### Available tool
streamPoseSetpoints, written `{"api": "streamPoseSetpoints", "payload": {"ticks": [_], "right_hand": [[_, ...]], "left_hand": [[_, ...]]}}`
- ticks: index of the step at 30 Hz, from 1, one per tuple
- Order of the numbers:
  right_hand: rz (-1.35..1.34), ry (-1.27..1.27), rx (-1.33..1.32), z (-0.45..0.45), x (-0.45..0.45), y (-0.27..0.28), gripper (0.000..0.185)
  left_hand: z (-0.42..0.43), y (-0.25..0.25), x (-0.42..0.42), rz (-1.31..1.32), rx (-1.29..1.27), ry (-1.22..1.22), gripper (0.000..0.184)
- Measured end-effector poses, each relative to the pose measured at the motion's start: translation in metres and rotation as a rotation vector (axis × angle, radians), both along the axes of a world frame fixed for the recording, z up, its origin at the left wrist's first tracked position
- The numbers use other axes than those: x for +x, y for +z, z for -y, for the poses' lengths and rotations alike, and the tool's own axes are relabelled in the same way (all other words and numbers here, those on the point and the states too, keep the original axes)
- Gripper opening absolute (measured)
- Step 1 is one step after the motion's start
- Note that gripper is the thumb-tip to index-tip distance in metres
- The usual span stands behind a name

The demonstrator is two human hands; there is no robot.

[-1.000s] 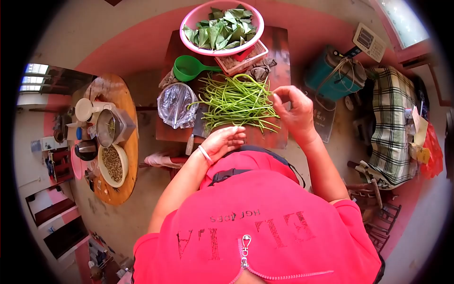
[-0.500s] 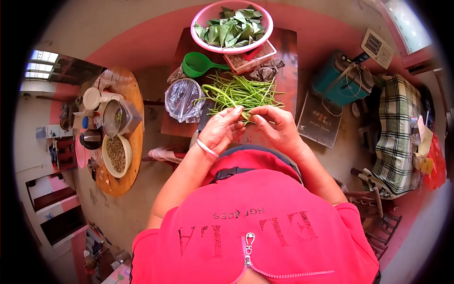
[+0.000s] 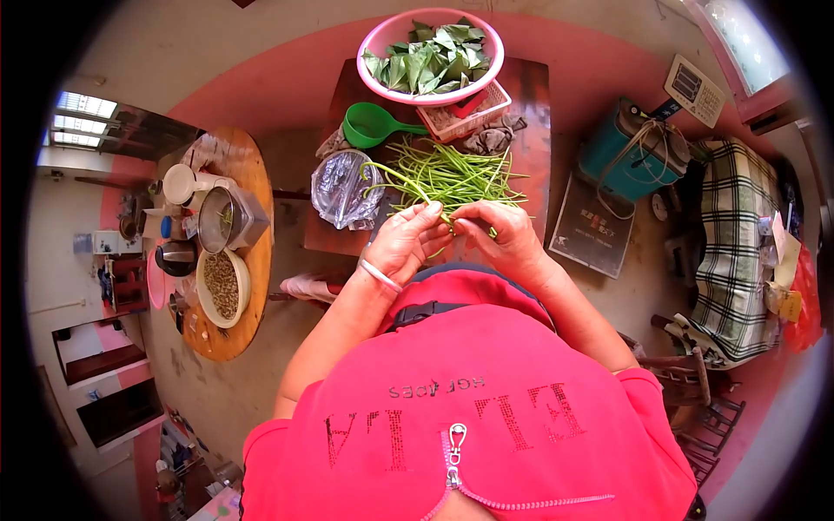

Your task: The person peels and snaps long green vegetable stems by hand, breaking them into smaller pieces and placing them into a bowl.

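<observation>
My left hand (image 3: 408, 239) pinches a long green stem (image 3: 401, 180) between thumb and fingers, and its curled far end reaches out to the left. Close beside it, my right hand (image 3: 506, 236) is closed, with thumb and fingertips pressed at the near end of that stem; its fingers partly hide what they grip. Just beyond both hands lies a loose pile of green stems (image 3: 473, 178) on the dark red table (image 3: 530, 104). A clear plastic-lined bowl (image 3: 345, 189) sits left of the pile.
Behind the pile are a green ladle (image 3: 369, 126), a pink-white basket (image 3: 469, 117) and a pink basin (image 3: 372, 78) of green leaves. A round wooden table (image 3: 252, 286) with bowls stands left. At right are a teal scale-topped container (image 3: 621, 161) and a chair (image 3: 682, 378).
My right hand has moved slightly left, its fingertips now meeting my left hand's at the stem. The whole view has shifted a little.
</observation>
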State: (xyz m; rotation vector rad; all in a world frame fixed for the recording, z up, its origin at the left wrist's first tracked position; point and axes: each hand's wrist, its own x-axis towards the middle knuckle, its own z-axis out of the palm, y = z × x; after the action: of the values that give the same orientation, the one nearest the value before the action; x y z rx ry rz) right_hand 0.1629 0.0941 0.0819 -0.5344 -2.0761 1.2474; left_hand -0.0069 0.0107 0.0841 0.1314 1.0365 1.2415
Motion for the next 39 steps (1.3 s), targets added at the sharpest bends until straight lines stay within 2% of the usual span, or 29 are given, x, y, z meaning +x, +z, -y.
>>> {"api": "streamPoseSetpoints", "payload": {"ticks": [7, 13, 19, 23, 25, 27, 29, 30, 31, 33, 34, 35, 37, 38, 39], "right_hand": [[-0.01, -0.047, -0.084, 0.005, -0.005, -0.004, 0.008], [0.016, -0.053, -0.006, 0.008, -0.005, -0.005, 0.007], [-0.077, -0.09, -0.483, 0.002, -0.005, -0.024, 0.012], [-0.068, -0.118, -0.539, -0.007, -0.004, -0.031, 0.013], [-0.282, -0.191, -0.749, -0.014, -0.003, -0.036, 0.013], [-0.313, -0.262, -0.889, -0.023, 0.004, -0.031, 0.015], [-0.401, -0.303, -1.122, -0.033, 0.012, -0.025, 0.017], [-0.493, -0.262, -1.261, -0.039, 0.019, -0.028, 0.018], [-0.54, -0.323, -1.356, -0.047, 0.023, -0.028, 0.016], [-0.689, -0.237, -1.444, -0.066, 0.043, -0.049, 0.013], [-0.83, -0.094, -1.502, -0.079, 0.056, -0.072, 0.009], [-0.806, -0.088, -1.473, -0.085, 0.068, -0.082, 0.009], [-0.492, -0.341, -1.292, -0.077, 0.076, -0.056, 0.01], [-0.373, -0.28, -1.199, -0.072, 0.079, -0.049, 0.018], [-0.376, -0.28, -1.208, -0.065, 0.075, -0.041, 0.018]], "left_hand": [[0.004, -0.012, -0.004, 0.123, -0.023, 0.041, 0.013], [0.001, -0.01, 0.0, 0.147, -0.036, -0.048, 0.014], [-0.002, 0.002, 0.001, 0.112, 0.034, -0.213, 0.016], [-0.001, 0.006, 0.002, 0.099, -0.006, -0.27, 0.018], [0.001, 0.007, -0.001, 0.106, -0.001, -0.304, 0.019], [0.003, 0.009, -0.008, 0.077, -0.046, -0.468, 0.018], [0.006, 0.01, -0.015, 0.071, -0.064, -0.518, 0.017], [0.008, 0.01, -0.022, -0.003, -0.062, -0.634, 0.017], [0.01, 0.01, -0.028, -0.078, -0.06, -0.75, 0.017], [0.015, 0.017, -0.04, -0.108, -0.092, -0.866, 0.016], [0.016, 0.02, -0.046, -0.127, -0.119, -0.873, 0.016], [0.018, 0.022, -0.052, -0.146, -0.147, -0.88, 0.016], [0.023, 0.022, -0.062, -0.143, -0.161, -0.84, 0.016], [0.025, 0.023, -0.066, -0.12, -0.165, -0.816, 0.015], [0.026, 0.024, -0.067, -0.094, -0.172, -0.795, 0.015]]}}
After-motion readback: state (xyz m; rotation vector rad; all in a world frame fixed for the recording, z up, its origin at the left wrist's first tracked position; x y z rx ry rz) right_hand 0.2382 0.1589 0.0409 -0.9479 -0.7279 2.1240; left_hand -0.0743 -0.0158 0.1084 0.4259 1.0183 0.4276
